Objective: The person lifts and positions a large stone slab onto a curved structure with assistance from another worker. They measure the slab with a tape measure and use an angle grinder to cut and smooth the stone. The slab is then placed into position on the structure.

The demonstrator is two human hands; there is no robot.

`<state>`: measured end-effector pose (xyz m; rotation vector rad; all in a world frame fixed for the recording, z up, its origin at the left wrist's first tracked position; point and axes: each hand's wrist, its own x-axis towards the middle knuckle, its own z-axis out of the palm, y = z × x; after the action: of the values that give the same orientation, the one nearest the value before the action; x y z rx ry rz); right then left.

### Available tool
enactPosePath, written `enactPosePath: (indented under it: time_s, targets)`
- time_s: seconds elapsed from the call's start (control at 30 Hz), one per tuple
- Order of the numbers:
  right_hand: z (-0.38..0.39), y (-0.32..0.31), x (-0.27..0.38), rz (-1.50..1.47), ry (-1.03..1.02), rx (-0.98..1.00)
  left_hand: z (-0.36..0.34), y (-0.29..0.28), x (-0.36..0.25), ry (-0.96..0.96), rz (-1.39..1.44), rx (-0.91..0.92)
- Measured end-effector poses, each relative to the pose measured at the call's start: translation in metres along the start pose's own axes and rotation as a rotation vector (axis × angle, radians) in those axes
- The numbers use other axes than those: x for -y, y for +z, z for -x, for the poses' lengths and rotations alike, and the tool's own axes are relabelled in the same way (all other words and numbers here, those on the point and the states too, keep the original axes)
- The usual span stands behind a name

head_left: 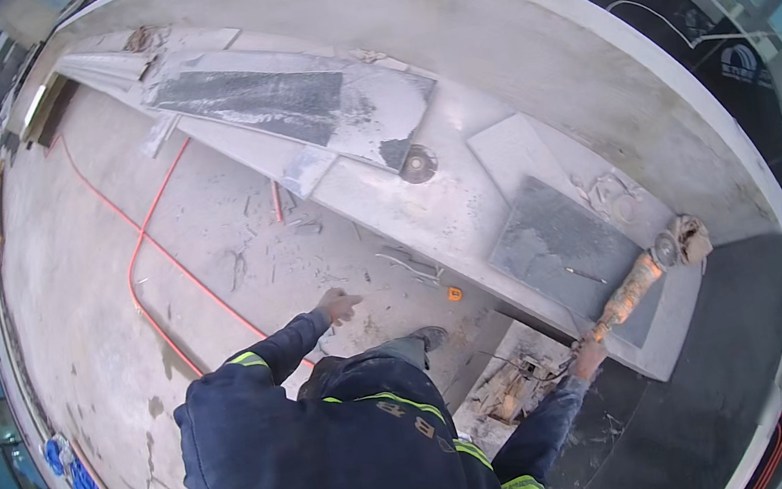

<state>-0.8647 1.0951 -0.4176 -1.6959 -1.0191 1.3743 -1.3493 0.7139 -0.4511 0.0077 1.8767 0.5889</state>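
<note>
- Pale grey concrete floor (99, 319), dusty and stained, spreads on my left, with a thin red hose (143, 233) crossing itself over it.
- Long, pale, flat-topped ledge (396, 208), coated in powder, runs diagonally from upper left to lower right.
- Broad pale slab (391, 108) with a dark grey, scuffed patch lies along the ledge's upper part.
- Smaller dark grey rectangular slab (547, 236), dusty and straight-edged, lies on the ledge nearer my right side.
- Long, roughly cylindrical orange power tool (635, 291), its casing worn and smeared with pale dust, is in my right hand. It reaches up and right from my fingers, over the dark slab's right side; whether it touches the stone I cannot tell. A round grey disc (665, 249) sits at its far end, beside a crumpled beige lump (695, 239).
- My right hand (588, 357) is wrapped around the tool's near end.
- My left hand (338, 306) hangs above the floor, well apart from the tool, fingers loosely extended.
- Small orange tape measure (455, 294) lies near the ledge's foot.
</note>
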Motion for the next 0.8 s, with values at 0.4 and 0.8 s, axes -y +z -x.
enactPosePath:
  time_s: [0.4, 0.8]
  targets:
    - [-0.041, -0.03, -0.04, -0.197, 0.236, 0.367, -0.059, 0.013, 0.086, -0.068, 0.036, 0.228]
    - [0.055, 0.0, 0.017, 0.141, -0.137, 0.082, -0.015, 0.063, -0.023, 0.153, -0.653, 0.579]
